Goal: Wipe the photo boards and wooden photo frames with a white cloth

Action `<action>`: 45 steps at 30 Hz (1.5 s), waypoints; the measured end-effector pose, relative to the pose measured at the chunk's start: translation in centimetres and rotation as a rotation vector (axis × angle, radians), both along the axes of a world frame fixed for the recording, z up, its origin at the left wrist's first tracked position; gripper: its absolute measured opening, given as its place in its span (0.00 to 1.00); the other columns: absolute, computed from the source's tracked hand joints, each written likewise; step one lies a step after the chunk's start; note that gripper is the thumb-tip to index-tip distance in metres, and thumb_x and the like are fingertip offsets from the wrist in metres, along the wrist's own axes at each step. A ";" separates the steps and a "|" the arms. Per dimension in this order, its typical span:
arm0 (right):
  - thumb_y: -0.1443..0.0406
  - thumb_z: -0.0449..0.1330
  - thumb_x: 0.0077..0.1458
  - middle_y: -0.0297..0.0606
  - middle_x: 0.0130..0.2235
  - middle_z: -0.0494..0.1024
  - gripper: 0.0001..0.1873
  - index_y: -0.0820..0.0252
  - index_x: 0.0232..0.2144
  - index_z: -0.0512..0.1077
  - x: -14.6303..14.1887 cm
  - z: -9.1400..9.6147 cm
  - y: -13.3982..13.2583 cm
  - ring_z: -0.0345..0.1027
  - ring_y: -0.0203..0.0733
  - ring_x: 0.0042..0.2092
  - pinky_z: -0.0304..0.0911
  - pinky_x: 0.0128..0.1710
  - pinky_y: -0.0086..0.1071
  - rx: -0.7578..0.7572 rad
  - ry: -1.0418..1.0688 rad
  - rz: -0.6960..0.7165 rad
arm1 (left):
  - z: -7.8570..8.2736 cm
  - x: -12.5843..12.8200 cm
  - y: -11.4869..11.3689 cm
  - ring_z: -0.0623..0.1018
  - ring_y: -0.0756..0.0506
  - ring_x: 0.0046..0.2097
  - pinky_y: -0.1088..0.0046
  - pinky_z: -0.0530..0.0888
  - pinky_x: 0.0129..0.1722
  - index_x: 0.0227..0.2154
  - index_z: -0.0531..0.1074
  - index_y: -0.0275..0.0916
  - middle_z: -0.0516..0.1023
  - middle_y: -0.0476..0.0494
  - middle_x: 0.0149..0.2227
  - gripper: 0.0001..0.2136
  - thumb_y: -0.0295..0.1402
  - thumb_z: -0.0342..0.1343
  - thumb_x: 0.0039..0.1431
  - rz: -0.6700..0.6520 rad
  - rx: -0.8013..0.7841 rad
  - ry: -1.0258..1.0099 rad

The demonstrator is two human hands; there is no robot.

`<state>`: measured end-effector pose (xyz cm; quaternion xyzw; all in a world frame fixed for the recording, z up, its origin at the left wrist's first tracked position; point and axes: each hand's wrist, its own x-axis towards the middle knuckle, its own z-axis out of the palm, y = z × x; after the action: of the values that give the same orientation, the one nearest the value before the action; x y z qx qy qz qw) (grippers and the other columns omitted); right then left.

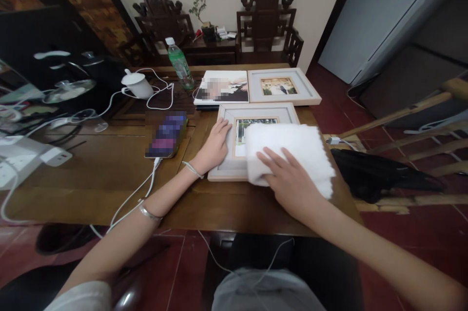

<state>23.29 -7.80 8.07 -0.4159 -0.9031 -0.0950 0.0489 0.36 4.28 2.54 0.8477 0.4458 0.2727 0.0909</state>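
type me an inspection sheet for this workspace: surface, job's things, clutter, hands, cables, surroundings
surface: brown wooden table
job's things: white cloth partly covering a framed photo; second framed photo beyond it
clutter: phone, bottle, lidded cup
hands: left hand on the frame's left side, right hand on the cloth
cables: white cable plugged into the phone
surroundings: dark chairs, potted plant, red floor

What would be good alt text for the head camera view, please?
A person's right hand lies on a white cloth partly covering a picture frame on a wooden table, while the left hand rests on the frame's left side. Beyond it lie another picture frame and a print; to the left are a phone, white cup and green bottle.
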 end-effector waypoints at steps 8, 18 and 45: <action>0.79 0.51 0.43 0.42 0.62 0.64 0.20 0.61 0.32 0.78 8.5 1.2 -0.6 0.50 0.55 0.65 0.54 0.61 0.54 -0.013 -0.028 -0.150 | -0.1 -0.2 0.3 0.53 0.35 0.68 0.47 0.54 0.65 0.58 0.61 0.32 0.60 0.33 0.63 0.29 0.17 0.44 0.50 -0.028 -0.012 -0.006; 0.79 0.49 0.46 0.48 0.61 0.66 0.25 0.66 0.44 0.75 7.8 1.4 11.1 0.56 0.54 0.63 0.58 0.57 0.51 -0.017 -0.048 -0.232 | 0.0 -0.2 0.1 0.56 0.37 0.67 0.49 0.57 0.65 0.56 0.64 0.31 0.63 0.33 0.62 0.25 0.18 0.44 0.53 0.007 -0.002 -0.017; 0.78 0.49 0.49 0.46 0.60 0.67 0.23 0.67 0.45 0.75 6.5 1.2 10.4 0.52 0.55 0.64 0.57 0.56 0.52 0.058 -0.146 -0.274 | -0.3 -0.2 0.4 0.56 0.37 0.67 0.49 0.57 0.65 0.55 0.64 0.30 0.63 0.32 0.62 0.25 0.17 0.43 0.52 -0.012 -0.002 -0.045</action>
<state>29.83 2.62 9.29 -0.5255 -0.8360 -0.1569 -0.0181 0.17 4.65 2.20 0.8438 0.4388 0.2909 0.1035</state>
